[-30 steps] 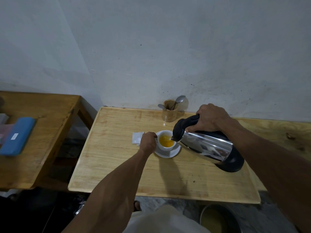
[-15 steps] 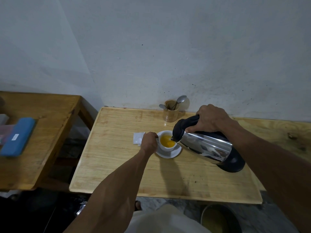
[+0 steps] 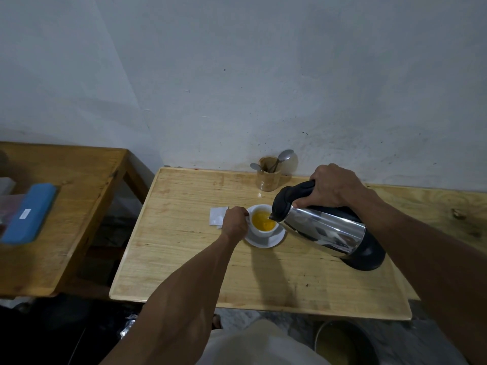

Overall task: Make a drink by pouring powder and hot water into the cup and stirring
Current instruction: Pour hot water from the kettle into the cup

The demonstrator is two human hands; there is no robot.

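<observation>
A white cup (image 3: 261,232) stands on a white saucer (image 3: 271,241) in the middle of the wooden table (image 3: 184,259). Yellow-orange liquid fills much of the cup. My left hand (image 3: 235,222) grips the cup at its left side. My right hand (image 3: 333,188) holds the black handle of a steel kettle (image 3: 324,229). The kettle is tilted left, its spout right over the cup's right rim. A white empty sachet (image 3: 216,219) lies flat just left of my left hand.
A small wooden holder (image 3: 268,177) with two spoons stands by the wall behind the cup. A second wooden table (image 3: 79,193) at the left carries a blue case (image 3: 29,213). A round bin (image 3: 342,343) sits on the floor below the table's front edge.
The liquid level in the cup has risen a little. Both hands and the kettle have stayed almost where they were.
</observation>
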